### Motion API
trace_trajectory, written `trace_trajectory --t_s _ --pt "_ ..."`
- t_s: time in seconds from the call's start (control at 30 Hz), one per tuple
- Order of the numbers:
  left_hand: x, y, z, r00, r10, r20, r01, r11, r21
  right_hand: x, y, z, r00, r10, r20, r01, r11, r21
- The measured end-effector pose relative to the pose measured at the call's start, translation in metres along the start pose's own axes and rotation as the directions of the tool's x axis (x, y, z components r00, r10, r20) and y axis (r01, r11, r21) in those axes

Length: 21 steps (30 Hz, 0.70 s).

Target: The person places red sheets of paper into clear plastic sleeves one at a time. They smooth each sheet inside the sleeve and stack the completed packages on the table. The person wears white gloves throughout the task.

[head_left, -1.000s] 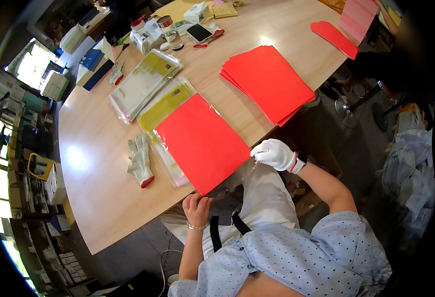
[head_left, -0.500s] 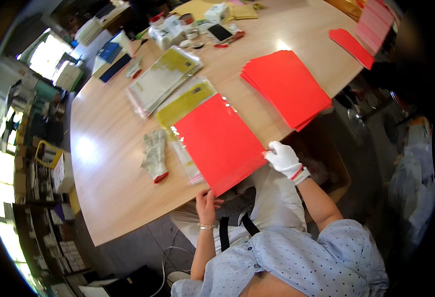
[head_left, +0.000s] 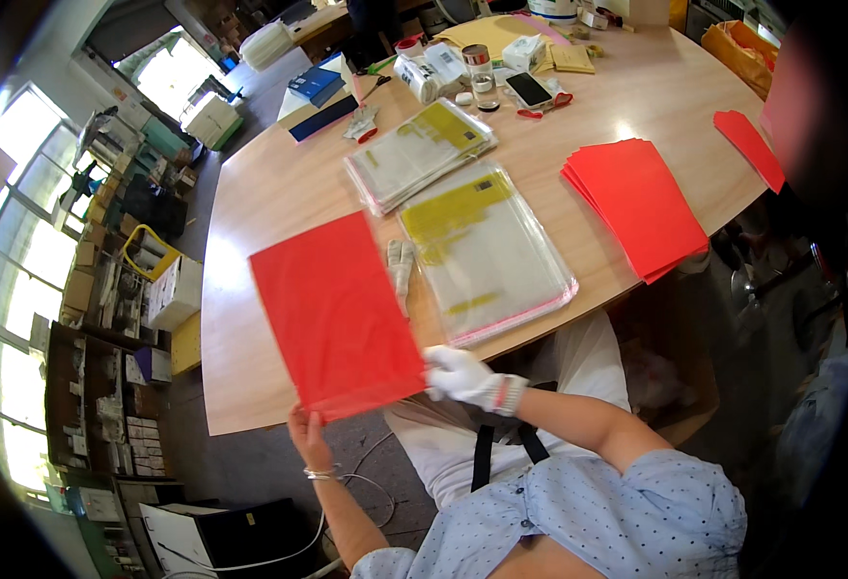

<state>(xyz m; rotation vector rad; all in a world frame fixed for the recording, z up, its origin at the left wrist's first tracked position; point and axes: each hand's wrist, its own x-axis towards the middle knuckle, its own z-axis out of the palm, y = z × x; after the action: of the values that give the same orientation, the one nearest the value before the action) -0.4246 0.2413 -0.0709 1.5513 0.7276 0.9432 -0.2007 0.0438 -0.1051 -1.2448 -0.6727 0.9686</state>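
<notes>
A red sheet in a clear plastic sleeve (head_left: 337, 314) is held up over the table's left front part. My bare left hand (head_left: 310, 439) grips its near left corner. The near right corner is pinched in my right hand (head_left: 462, 376), which wears a white glove. To the right of the sheet lies a stack of clear plastic sleeves (head_left: 491, 256) with yellow-olive patches showing through. A second sleeve stack (head_left: 419, 154) lies behind it. Partly hidden by the red sheet is a loose pale work glove (head_left: 401, 270). Fanned red sheets (head_left: 636, 207) form a pile at the right.
At the back of the table (head_left: 250, 207) stand a glass jar (head_left: 481, 77), a phone (head_left: 530, 90), white rolls, a small box and yellow envelopes. Blue boxes (head_left: 316, 87) sit at the back left. Another red piece (head_left: 750, 150) rests at the right edge. Shelves (head_left: 105, 396) line the left wall.
Both hands have lifted the red sheet in its sleeve off the sleeve stack and moved it left, uncovering the stack. It now partly covers the loose glove. The head view has shifted.
</notes>
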Motion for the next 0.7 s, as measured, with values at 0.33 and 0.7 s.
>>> trace_trajectory --t_s 0.33,0.7 --pt "0.038 -0.088 -0.022 0.98 0.181 0.084 -0.149 0.382 0.912 0.055 -0.014 0.058 0.991 -0.02 0.131 0.123 0.515 -0.848" --pt "0.044 -0.077 0.027 0.972 -0.109 0.206 -0.178 0.222 0.959 0.152 -0.07 -0.013 0.919 -0.328 0.219 0.266 0.108 -0.958"
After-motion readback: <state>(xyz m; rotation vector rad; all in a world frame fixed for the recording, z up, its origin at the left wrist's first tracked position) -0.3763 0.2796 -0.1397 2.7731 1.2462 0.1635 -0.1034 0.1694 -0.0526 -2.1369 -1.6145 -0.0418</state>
